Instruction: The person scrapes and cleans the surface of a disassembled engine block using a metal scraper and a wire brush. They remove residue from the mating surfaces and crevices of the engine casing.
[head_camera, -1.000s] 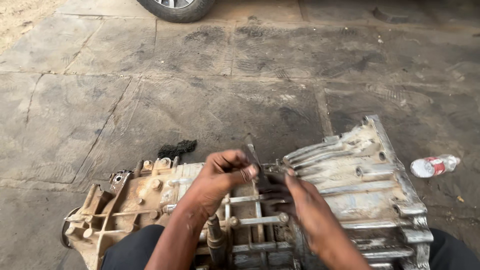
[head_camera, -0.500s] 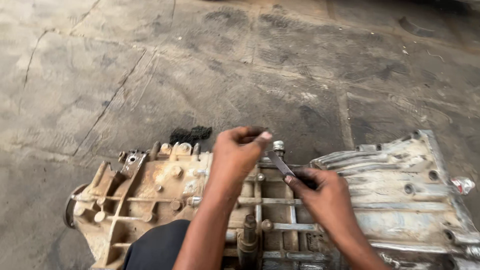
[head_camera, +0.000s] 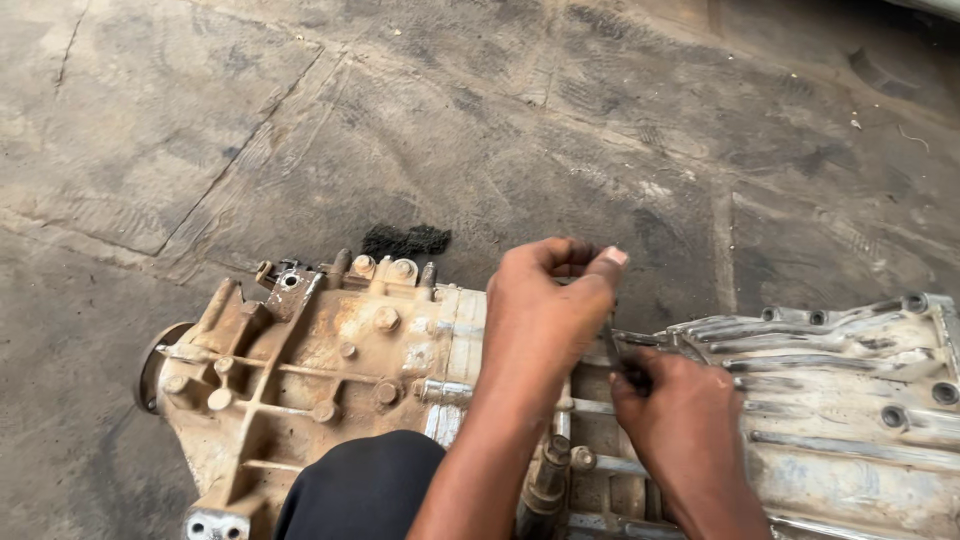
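A dirty, rust-stained metal gearbox housing (head_camera: 330, 370) lies on the concrete in front of me, with bolts and ribs on its top. My left hand (head_camera: 545, 305) curls over its far edge, fingertips pinched on the head of a slim metal tool (head_camera: 612, 345). My right hand (head_camera: 680, 420) grips the same tool's lower handle just to the right, above the ribbed pale section (head_camera: 850, 400) of the housing. The tool's tip is hidden behind my left hand.
A black oily clump (head_camera: 405, 240) lies on the stained concrete floor (head_camera: 400, 120) just beyond the housing. My dark-clothed knee (head_camera: 360, 485) presses against the housing's near side. A metal shaft (head_camera: 545, 485) sticks up between my forearms.
My view has shifted left and down, so the plastic bottle and the tyre have left the frame. Both hands stay on the tool, the left now closed over its head.
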